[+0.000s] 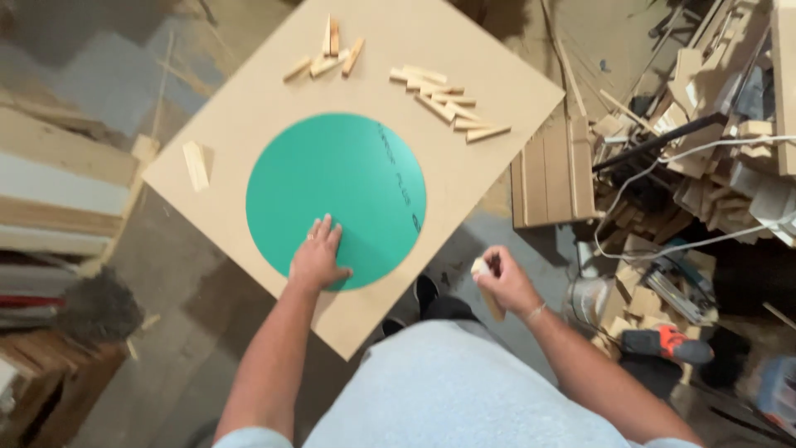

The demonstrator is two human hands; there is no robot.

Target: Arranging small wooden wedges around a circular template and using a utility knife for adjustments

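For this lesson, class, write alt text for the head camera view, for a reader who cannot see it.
A person's left hand presses flat on a green disc lying on a tan board, while the right hand holds a small wooden block off the board's edge. Short wooden sticks lie scattered on the board's far side, with scrap wood piled at right.

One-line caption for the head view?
Left hand flat on green disc atop a board; right hand holds a small wooden block.
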